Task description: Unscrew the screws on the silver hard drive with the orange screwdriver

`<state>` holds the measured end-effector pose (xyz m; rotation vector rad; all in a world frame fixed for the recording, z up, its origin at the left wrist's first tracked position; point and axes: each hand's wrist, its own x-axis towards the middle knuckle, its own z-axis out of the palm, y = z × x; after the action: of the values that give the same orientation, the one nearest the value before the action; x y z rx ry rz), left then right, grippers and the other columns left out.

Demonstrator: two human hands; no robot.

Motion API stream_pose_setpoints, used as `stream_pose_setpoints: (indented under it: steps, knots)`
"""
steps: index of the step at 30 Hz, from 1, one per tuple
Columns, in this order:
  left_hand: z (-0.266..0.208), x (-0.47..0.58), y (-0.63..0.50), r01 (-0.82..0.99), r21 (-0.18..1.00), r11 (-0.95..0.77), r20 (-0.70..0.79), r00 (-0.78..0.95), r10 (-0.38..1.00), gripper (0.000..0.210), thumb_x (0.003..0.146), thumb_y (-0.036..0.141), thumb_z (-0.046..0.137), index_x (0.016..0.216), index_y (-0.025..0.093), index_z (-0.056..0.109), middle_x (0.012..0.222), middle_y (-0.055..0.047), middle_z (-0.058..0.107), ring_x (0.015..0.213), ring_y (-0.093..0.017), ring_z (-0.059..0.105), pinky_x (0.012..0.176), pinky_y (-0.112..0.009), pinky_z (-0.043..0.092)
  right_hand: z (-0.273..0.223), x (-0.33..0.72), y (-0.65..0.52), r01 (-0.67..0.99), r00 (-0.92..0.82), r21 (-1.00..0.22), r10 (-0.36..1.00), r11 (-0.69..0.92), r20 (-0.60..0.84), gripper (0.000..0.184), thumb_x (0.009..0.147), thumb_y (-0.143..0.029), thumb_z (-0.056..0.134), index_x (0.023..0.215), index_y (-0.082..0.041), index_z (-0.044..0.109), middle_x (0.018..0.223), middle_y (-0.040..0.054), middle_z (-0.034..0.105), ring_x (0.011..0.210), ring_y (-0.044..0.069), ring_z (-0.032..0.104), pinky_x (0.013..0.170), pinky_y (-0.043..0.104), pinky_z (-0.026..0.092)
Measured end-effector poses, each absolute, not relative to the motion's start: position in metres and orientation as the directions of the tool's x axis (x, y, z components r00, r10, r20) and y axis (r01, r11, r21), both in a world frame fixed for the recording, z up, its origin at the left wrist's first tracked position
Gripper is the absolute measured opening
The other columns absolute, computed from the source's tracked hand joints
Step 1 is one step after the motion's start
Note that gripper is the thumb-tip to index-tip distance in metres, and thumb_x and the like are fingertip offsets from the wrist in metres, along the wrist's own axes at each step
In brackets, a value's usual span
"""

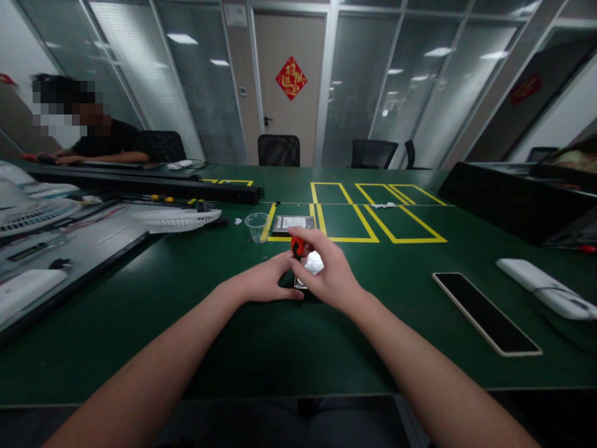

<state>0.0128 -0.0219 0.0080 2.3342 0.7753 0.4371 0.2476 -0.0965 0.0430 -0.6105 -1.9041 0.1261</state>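
Note:
Upright in my right hand (pixel 326 264) is an orange and black screwdriver (pixel 297 244), its handle pinched between thumb and fingers. Under it on the green table lies a shiny hard drive (pixel 314 262), largely covered by my hands. My left hand (pixel 268 277) grips the drive's left side, the thumb along its near edge. The screwdriver's tip is hidden. Just beyond my hands rests a second hard drive (pixel 284 225) with a pale label. To its left stands a clear plastic cup (pixel 258 228).
Yellow tape rectangles (pixel 377 239) mark the green table (pixel 373 373). At right lie a phone (pixel 487 314), a white power strip (pixel 543 286) and a large black case (pixel 494 199). White fan parts (pixel 177 219) and a long black bar (pixel 186 186) occupy the left, where a person (pixel 112 143) sits.

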Motion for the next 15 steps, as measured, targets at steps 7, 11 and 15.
stream_pose_setpoints:
  steps: [7,11,15]
  knots:
    - [0.013,0.0139,-0.0242,0.416,0.658,-0.627,0.086,0.786,0.612,0.081,0.1,0.061,0.105,0.17,0.028,0.078,0.179,-0.018,0.08,0.18,-0.052,0.067,0.154,-0.074,0.053,0.0432,0.2474,-0.1009,0.325,-0.304,-0.409,0.504,0.853,0.808,0.068,0.115,-0.015,0.07,0.18,-0.034,0.067,0.15,0.011,0.087,0.125,0.029,0.087,0.111,0.05,0.079]
    - [0.0114,0.0139,-0.0251,0.373,0.689,-0.621,0.12,0.787,0.605,0.084,0.101,0.059,0.103,0.175,0.03,0.075,0.185,-0.017,0.077,0.178,-0.047,0.07,0.155,-0.072,0.052,0.0421,0.249,-0.0981,0.347,-0.317,-0.395,0.503,0.851,0.804,0.064,0.119,-0.019,0.075,0.18,-0.035,0.067,0.152,0.0112,0.087,0.123,0.029,0.086,0.109,0.05,0.078]
    - [0.0111,0.0147,-0.0254,0.412,0.68,-0.606,0.101,0.767,0.634,0.086,0.096,0.063,0.106,0.17,0.029,0.077,0.184,-0.018,0.075,0.176,-0.05,0.069,0.155,-0.072,0.051,0.0409,0.2497,-0.095,0.344,-0.303,-0.382,0.487,0.858,0.819,0.061,0.12,-0.019,0.075,0.178,-0.035,0.068,0.153,0.0112,0.087,0.12,0.028,0.085,0.108,0.049,0.078]
